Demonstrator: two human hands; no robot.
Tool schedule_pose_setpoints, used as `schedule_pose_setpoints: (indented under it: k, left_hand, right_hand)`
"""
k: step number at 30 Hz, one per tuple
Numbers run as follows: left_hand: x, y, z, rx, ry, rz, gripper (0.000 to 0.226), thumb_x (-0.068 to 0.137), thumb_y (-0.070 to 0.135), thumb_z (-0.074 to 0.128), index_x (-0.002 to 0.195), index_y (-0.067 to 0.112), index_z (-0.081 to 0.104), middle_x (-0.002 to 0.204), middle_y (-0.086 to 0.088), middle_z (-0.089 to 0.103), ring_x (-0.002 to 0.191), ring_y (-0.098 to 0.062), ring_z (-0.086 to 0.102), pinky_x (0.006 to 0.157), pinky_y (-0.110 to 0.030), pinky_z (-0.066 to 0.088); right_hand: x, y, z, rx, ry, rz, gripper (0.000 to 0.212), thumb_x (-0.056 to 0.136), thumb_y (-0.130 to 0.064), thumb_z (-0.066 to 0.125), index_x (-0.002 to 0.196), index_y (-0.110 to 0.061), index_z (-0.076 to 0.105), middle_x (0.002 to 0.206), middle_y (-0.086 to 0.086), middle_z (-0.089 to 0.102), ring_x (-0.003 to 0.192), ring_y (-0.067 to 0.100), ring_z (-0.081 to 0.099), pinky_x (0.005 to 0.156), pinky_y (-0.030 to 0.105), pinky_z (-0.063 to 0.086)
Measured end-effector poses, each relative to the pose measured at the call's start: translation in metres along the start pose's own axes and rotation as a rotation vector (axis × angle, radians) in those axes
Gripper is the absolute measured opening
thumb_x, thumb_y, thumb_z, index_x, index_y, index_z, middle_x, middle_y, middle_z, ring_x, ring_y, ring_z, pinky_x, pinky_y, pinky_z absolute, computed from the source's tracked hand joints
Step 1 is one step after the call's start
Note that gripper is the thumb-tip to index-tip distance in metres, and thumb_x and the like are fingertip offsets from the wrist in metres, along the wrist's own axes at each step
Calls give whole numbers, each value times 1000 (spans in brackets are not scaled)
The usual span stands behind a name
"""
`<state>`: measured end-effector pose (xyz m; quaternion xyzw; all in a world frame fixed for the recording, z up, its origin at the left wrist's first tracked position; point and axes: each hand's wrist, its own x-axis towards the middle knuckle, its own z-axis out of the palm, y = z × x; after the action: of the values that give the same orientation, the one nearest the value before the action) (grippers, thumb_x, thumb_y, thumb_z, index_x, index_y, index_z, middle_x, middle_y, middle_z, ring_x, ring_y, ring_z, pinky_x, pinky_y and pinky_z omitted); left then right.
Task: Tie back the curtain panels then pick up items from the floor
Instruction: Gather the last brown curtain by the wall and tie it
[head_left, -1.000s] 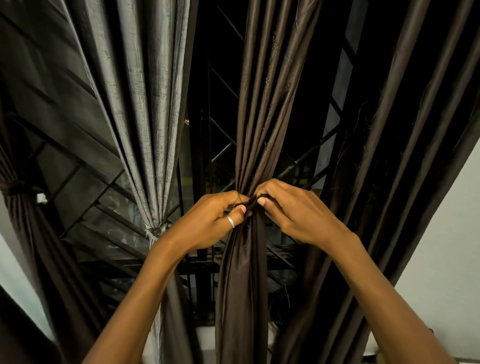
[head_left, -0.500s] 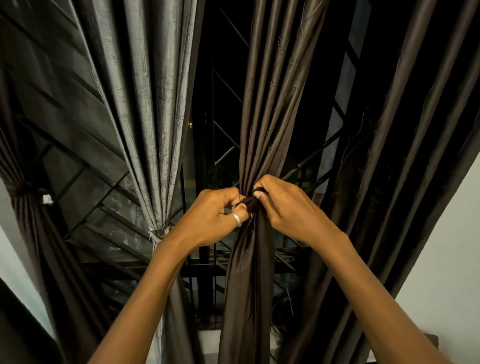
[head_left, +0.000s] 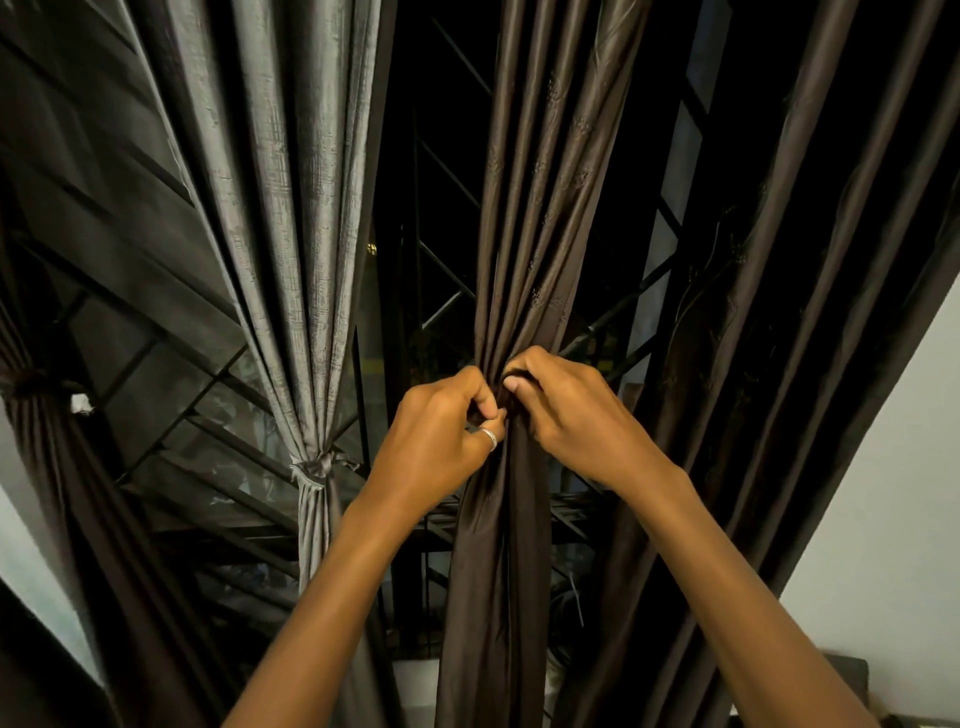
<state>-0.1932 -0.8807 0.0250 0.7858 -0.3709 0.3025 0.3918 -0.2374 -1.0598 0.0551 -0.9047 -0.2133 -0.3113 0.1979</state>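
At the middle of the window I have both hands up on the brown curtain panel (head_left: 519, 234), which hangs gathered into one narrow bundle. My left hand (head_left: 436, 441) pinches the waist of that bundle from 9 o'clock, and my right hand (head_left: 576, 415) curls onto it from 3 o'clock, so their fingertips meet. I judge they sit knuckle to knuckle because a tie is being knotted there and both ends need tension at once. The tie itself is too dark and too hidden to make out.

Toward 9 o'clock the grey curtain panel (head_left: 291, 234) is already cinched by its knotted tie (head_left: 314, 465). At the far 9 o'clock edge another bound panel (head_left: 31, 415) is drawn back too, so the window grille (head_left: 441, 306) shows between them. At 3 o'clock a wider loose panel (head_left: 779, 312) hangs untied, next in line by my reckoning. No floor is in view, so I cannot place the items to pick up.
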Motion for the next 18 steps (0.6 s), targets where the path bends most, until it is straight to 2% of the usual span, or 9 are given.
schedule_pose_setpoints:
  k: [3, 5, 7, 9, 14, 16, 18]
  left_hand:
    - [-2, 2, 1, 37, 67, 27, 24, 88, 17, 75, 85, 25, 52, 58, 18, 45, 47, -13, 50, 40, -15, 29]
    - [-3, 3, 3, 38, 95, 23, 24, 89, 19, 75, 96, 26, 53, 62, 15, 53, 46, -12, 52, 41, -20, 40]
    - [-4, 5, 4, 21, 75, -14, 32, 90, 25, 74, 112, 28, 51, 72, 3, 66, 53, -13, 61, 50, -35, 54]
    - [-4, 5, 3, 39, 64, -22, 37, 90, 29, 73, 119, 28, 50, 76, -4, 71, 59, -15, 66, 56, -40, 56]
    - [-2, 13, 0, 119, 82, 17, 35, 85, 30, 79, 110, 20, 57, 76, 6, 67, 58, -4, 59, 53, -30, 54]
    - [-3, 15, -1, 131, 82, 28, 33, 85, 28, 79, 108, 19, 57, 81, 6, 67, 64, -6, 62, 55, -25, 53]
    - [-4, 17, -1, 170, 99, 60, 28, 87, 22, 78, 106, 16, 58, 86, 3, 69, 69, -11, 65, 57, -27, 54]
  right_hand:
    - [0, -1, 0, 44, 35, 27, 11, 107, -24, 49, 110, -17, 56, 91, -9, 59, 79, 6, 57, 66, 21, 42]
    - [0, -2, 1, 46, 50, 35, 11, 107, -23, 49, 110, -17, 57, 91, -7, 61, 80, 8, 59, 66, 25, 44]
    - [1, -3, 2, 41, 58, 41, 12, 107, -23, 49, 111, -16, 58, 93, -5, 64, 82, 10, 61, 67, 29, 48]
    - [0, -3, 3, 40, 64, 48, 13, 107, -24, 49, 111, -16, 58, 93, -3, 65, 82, 11, 61, 67, 31, 49]
    - [1, -3, 3, 47, 71, 52, 13, 106, -24, 49, 111, -16, 58, 93, -3, 66, 82, 10, 62, 67, 27, 49]
    - [1, -3, 4, 47, 72, 52, 13, 106, -24, 49, 111, -17, 58, 92, -4, 65, 80, 9, 62, 66, 27, 49]
    - [2, -3, 4, 50, 74, 56, 13, 106, -25, 49, 110, -17, 59, 92, -4, 66, 81, 9, 63, 67, 28, 50]
